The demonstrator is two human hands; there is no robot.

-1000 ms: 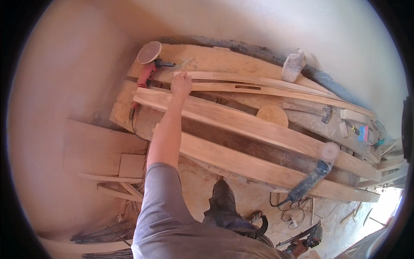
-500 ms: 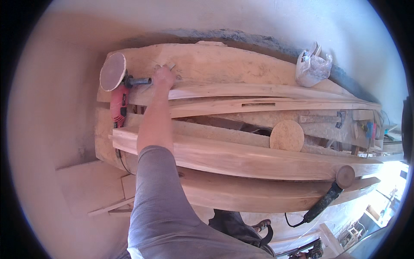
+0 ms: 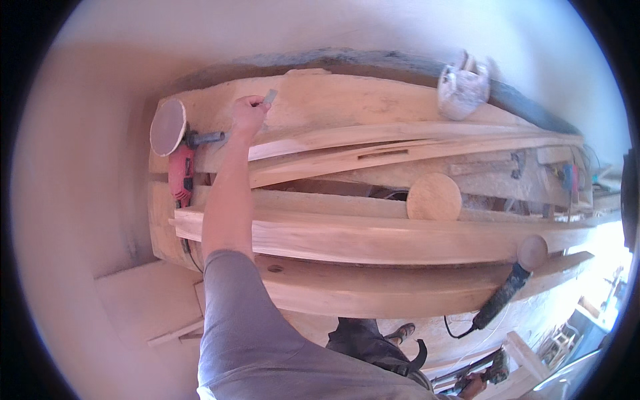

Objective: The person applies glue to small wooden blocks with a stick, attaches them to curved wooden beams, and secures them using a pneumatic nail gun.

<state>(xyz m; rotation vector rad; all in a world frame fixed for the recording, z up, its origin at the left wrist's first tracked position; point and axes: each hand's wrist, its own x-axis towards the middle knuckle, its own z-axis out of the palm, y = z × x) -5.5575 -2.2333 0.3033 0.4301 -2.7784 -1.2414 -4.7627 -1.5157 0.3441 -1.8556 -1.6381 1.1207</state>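
Note:
My left hand reaches over the far left of the workbench, its fingers pinching a small flat grey piece. The piece is held just above the bare board; its exact kind is too small to make out. At the lower right edge, my right hand is partly in view, closed around a dark power tool with a long black part. The lower part of that hand is cut off by the frame. Left of my left hand lies a red angle grinder with a round sanding pad.
Long curved timber pieces lie across the bench. A round disc leans among them, and a black grinder with a cord rests at the right front. A plastic bag stands at the back by the wall.
My left hand has lifted the grey piece off the board, and more of it shows. The right hand and its tool have come further into view. The whole view has shifted slightly.

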